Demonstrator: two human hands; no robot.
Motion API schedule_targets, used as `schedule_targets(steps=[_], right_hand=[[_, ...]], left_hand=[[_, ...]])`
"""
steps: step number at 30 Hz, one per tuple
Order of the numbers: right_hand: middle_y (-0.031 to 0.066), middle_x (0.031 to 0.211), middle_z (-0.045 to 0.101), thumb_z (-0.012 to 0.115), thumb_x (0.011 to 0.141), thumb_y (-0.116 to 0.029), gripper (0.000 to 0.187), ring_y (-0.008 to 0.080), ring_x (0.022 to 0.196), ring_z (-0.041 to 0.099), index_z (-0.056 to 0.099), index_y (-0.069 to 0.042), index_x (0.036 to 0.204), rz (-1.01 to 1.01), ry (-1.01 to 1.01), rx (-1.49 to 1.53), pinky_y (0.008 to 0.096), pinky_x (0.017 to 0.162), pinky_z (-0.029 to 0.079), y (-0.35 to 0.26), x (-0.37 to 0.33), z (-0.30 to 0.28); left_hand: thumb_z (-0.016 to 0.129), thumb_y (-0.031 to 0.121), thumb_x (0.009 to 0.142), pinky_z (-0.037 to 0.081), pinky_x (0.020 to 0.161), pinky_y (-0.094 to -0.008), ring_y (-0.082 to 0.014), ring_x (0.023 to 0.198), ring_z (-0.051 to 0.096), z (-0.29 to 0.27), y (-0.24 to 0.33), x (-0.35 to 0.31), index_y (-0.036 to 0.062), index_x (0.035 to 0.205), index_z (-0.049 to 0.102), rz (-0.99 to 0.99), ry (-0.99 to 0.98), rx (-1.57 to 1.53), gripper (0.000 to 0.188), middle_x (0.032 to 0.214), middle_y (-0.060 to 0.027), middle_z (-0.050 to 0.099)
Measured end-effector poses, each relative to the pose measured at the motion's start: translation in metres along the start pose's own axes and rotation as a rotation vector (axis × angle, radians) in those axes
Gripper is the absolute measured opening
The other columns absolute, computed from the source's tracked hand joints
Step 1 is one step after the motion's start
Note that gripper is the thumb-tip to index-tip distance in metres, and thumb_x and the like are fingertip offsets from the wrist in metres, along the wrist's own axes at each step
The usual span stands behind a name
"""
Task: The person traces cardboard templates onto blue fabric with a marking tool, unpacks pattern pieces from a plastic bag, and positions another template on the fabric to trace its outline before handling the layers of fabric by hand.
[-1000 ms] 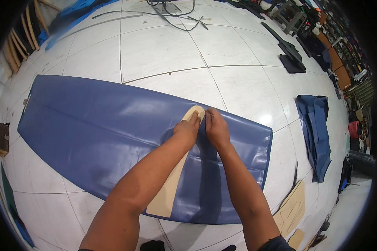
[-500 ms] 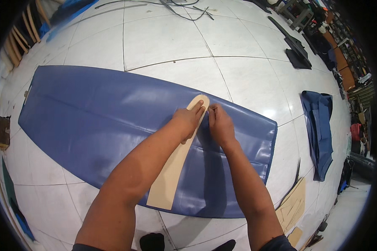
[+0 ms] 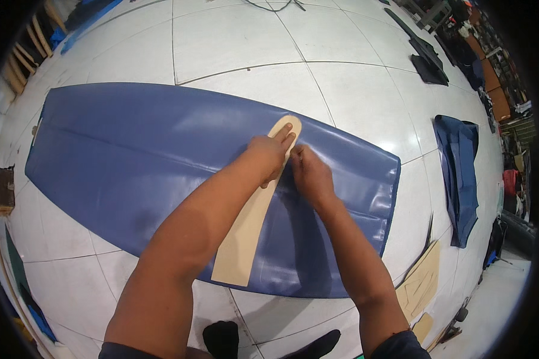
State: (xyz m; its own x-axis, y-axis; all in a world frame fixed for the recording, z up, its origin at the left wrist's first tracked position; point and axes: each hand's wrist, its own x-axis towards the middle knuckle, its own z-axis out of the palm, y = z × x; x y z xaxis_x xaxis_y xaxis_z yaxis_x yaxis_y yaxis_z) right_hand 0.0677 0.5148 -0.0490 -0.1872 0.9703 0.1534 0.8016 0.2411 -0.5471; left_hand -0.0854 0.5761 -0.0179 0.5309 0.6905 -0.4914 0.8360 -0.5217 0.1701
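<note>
A: Where's the tan strip (image 3: 239,251)?
B: On the blue sheet (image 3: 120,137), with its rounded end near twelve o'clock and its square end between six and seven.
A: And the hands?
B: The left hand (image 3: 272,154) lies over the rounded end, fingers outstretched on the strip. The right hand (image 3: 311,173) curls just beside the strip's three-o'clock edge; I can't tell whether it pinches anything.
A: What's around?
B: Folded blue material (image 3: 459,185) at three o'clock, tan pieces (image 3: 418,287) at four, on the tiled floor (image 3: 239,42).
</note>
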Motion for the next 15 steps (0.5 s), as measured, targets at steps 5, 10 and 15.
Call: schedule_targets(steps=[5,10,15], right_hand=[[0.0161,0.099,0.071,0.056,0.099,-0.016,0.012,0.039,0.09,0.068,0.056,-0.008,0.109,-0.029,-0.138,0.023,0.0487,0.076,0.054,-0.025,-0.038,0.003],[0.0146,0.1,0.07,0.058,0.096,-0.015,0.014,0.0384,0.09,0.068,0.058,-0.007,0.107,-0.013,-0.048,0.032,0.0469,0.076,0.055,-0.024,-0.037,0.003],[0.0163,0.1,0.068,0.058,0.095,-0.012,0.015,0.0385,0.088,0.067,0.06,-0.005,0.108,-0.005,-0.341,0.145,0.0454,0.074,0.055,-0.043,-0.094,0.01]], left_hand=[[0.096,0.018,0.057,0.054,0.095,-0.041,-0.0283,0.12,0.064,-0.006,0.0,0.001,0.0123,0.162,0.007,-0.029,-0.1,0.024,0.138,0.17,-0.0052,-0.003],[0.096,0.017,0.058,0.055,0.093,-0.0419,-0.0311,0.12,0.063,-0.005,-0.003,0.005,0.0123,0.162,0.007,-0.009,-0.116,-0.005,0.138,0.17,-0.0045,-0.002],[0.096,0.016,0.056,0.056,0.092,-0.0426,-0.0318,0.12,0.063,0.0,-0.009,0.01,0.0127,0.162,0.005,0.017,-0.113,-0.031,0.14,0.17,-0.0036,-0.002]])
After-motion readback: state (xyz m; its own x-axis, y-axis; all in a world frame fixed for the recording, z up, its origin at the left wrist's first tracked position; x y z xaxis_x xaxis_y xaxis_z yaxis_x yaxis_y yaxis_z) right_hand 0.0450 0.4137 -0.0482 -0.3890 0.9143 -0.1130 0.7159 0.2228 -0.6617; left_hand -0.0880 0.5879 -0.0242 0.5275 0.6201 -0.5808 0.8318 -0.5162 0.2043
